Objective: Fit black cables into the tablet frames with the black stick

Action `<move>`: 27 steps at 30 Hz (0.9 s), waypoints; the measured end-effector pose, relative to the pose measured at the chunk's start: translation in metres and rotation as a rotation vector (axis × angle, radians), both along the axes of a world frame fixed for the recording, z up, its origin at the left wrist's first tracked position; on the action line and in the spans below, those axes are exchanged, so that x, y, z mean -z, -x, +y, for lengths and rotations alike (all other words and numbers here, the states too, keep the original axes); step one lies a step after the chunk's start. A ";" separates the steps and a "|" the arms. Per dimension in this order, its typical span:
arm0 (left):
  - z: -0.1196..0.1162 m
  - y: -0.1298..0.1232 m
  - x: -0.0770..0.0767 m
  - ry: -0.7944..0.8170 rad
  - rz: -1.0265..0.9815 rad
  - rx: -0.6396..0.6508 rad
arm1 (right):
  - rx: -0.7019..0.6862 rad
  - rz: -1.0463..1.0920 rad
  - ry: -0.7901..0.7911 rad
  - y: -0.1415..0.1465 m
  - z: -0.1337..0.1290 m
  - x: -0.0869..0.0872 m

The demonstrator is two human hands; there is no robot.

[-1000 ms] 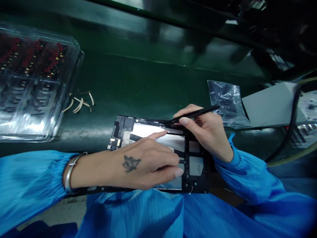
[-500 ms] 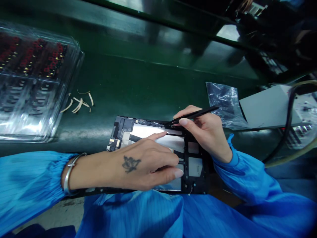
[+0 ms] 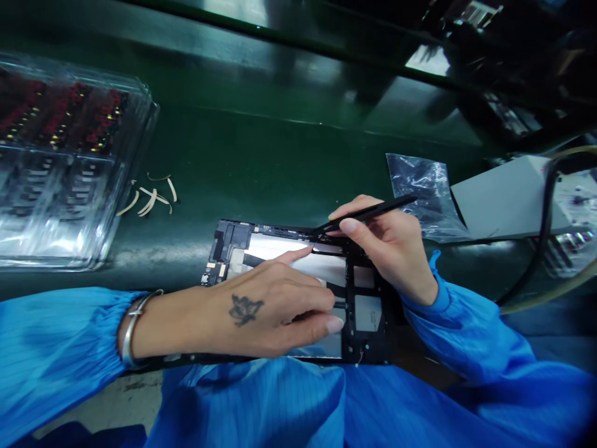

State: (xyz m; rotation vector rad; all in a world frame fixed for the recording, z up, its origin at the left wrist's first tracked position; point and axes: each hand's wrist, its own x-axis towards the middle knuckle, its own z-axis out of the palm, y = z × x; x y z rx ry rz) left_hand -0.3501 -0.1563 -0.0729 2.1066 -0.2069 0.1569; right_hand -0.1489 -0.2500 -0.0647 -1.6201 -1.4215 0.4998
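An opened tablet (image 3: 321,266), its black frame, silvery battery area and circuit parts exposed, lies at the table's near edge. Across it rests my left hand (image 3: 275,305), index finger stretched out with its tip touching the inside near the upper edge. The other fingers are bent and the thumb points right; I see nothing held there. My right hand (image 3: 387,242) pinches black tweezers (image 3: 373,211) at the tablet's upper right. Their points reach down to the upper edge, just above my left fingertip. Whatever lies between the points is too small to make out.
Clear plastic trays (image 3: 84,180) with red-and-black parts are stacked at the left. Thin pale strips (image 3: 153,199) lie beside them. To the right are a clear plastic bag (image 3: 420,193), a grey box (image 3: 504,193) and a dark cable (image 3: 543,224).
Both hands stay nearly in place over the tablet. The tweezers' back end has shifted slightly right and up, while the points remain at the upper edge.
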 end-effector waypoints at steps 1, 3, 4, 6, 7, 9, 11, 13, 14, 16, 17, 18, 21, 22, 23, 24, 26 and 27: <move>0.000 0.000 0.000 -0.010 0.002 0.000 | 0.028 0.033 -0.027 0.000 -0.001 0.000; 0.002 0.000 0.000 -0.037 -0.003 -0.002 | 0.079 0.070 -0.090 -0.002 -0.006 0.000; 0.005 0.000 0.000 -0.058 -0.021 -0.015 | 0.094 0.062 -0.118 -0.003 -0.008 0.000; 0.012 0.000 0.000 -0.128 -0.090 -0.118 | 0.079 -0.001 -0.129 -0.005 -0.013 0.003; 0.017 0.000 0.000 -0.181 -0.119 -0.214 | 0.049 -0.037 -0.119 -0.006 -0.015 0.004; 0.026 -0.001 0.001 -0.301 -0.134 -0.421 | -0.034 -0.076 -0.103 -0.006 -0.017 0.007; 0.035 -0.003 0.003 -0.381 -0.085 -0.518 | -0.109 -0.071 -0.113 -0.006 -0.018 0.010; 0.039 -0.005 0.006 -0.402 -0.026 -0.491 | -0.146 -0.061 -0.126 -0.005 -0.018 0.012; 0.040 -0.006 0.008 -0.403 -0.006 -0.468 | -0.155 -0.062 -0.125 -0.004 -0.018 0.012; 0.039 -0.007 0.010 -0.410 0.021 -0.435 | -0.164 -0.072 -0.117 -0.004 -0.016 0.013; 0.039 -0.008 0.011 -0.413 0.023 -0.425 | -0.167 -0.080 -0.114 -0.003 -0.016 0.013; 0.038 -0.008 0.012 -0.415 0.021 -0.418 | -0.169 -0.089 -0.114 -0.003 -0.016 0.013; 0.038 -0.009 0.014 -0.434 -0.004 -0.409 | -0.175 -0.113 -0.118 -0.002 -0.015 0.014; 0.039 -0.009 0.015 -0.450 -0.018 -0.406 | -0.175 -0.120 -0.118 -0.002 -0.015 0.014; 0.039 -0.009 0.016 -0.471 -0.029 -0.402 | -0.175 -0.124 -0.117 -0.002 -0.015 0.014; 0.040 -0.008 0.016 -0.495 -0.040 -0.397 | -0.174 -0.127 -0.114 -0.003 -0.015 0.014; 0.040 -0.007 0.017 -0.547 -0.052 -0.384 | -0.171 -0.127 -0.106 -0.003 -0.015 0.014; 0.040 -0.006 0.017 -0.576 -0.050 -0.378 | -0.168 -0.124 -0.102 -0.002 -0.015 0.014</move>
